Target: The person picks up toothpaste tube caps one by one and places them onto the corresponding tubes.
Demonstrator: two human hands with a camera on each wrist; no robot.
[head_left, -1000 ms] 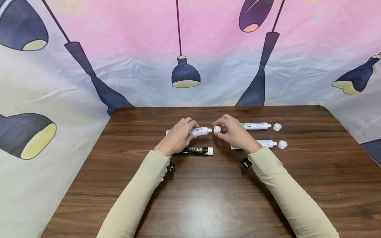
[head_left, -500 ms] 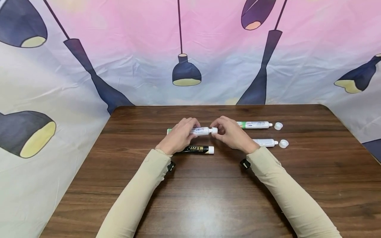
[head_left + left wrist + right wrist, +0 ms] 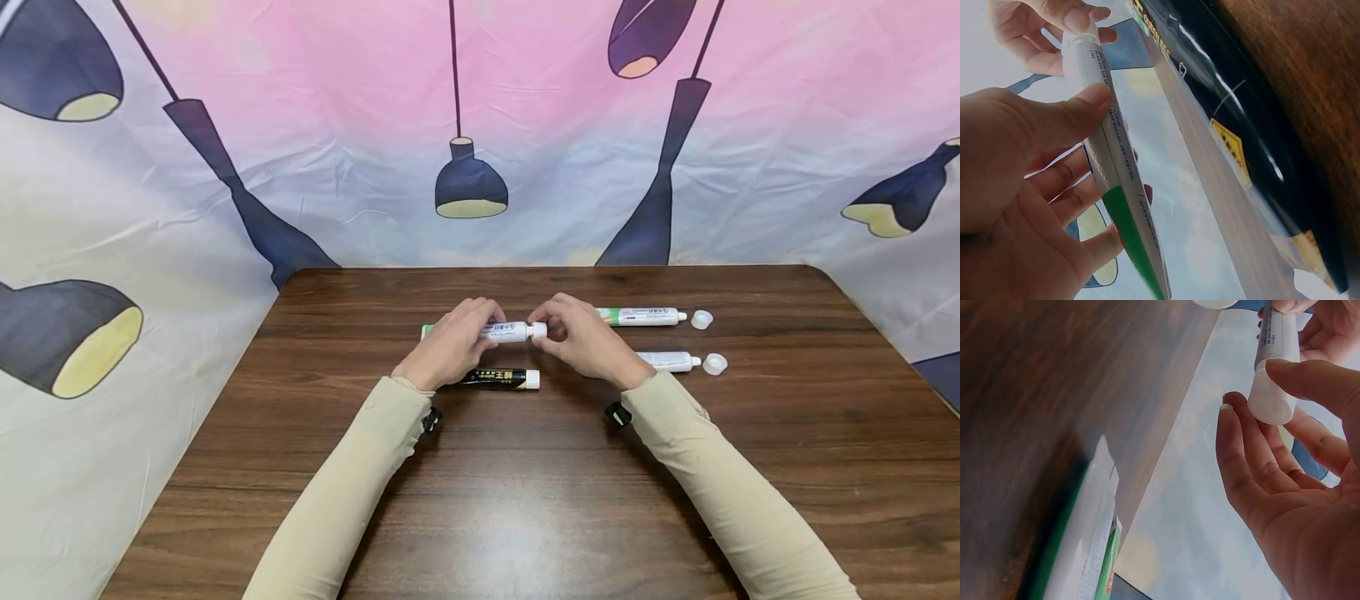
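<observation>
My left hand point(image 3: 453, 343) grips a white and green toothpaste tube point(image 3: 504, 332) just above the table, its neck pointing right. In the left wrist view the thumb presses one side of the tube point(image 3: 1099, 134), with fingers behind it. My right hand point(image 3: 585, 337) pinches a white cap point(image 3: 539, 330) at the tube's neck. The right wrist view has the thumb on the cap point(image 3: 1270, 403), which sits against the tube's end; whether it is threaded on I cannot tell. A black toothpaste tube point(image 3: 498, 379) with a white cap lies beside my left hand, partly hidden by it.
Right of my right hand lie two white tubes, a farther one point(image 3: 648, 317) and a nearer one point(image 3: 667, 361), uncapped. A loose cap point(image 3: 702, 320) and another loose cap point(image 3: 715, 364) lie by their necks. A printed cloth point(image 3: 375, 183) hangs behind the wooden table point(image 3: 510, 500).
My right hand has moved left with the cap, closing the gap to the tube's neck. Over the last half second both hands have stayed almost in place.
</observation>
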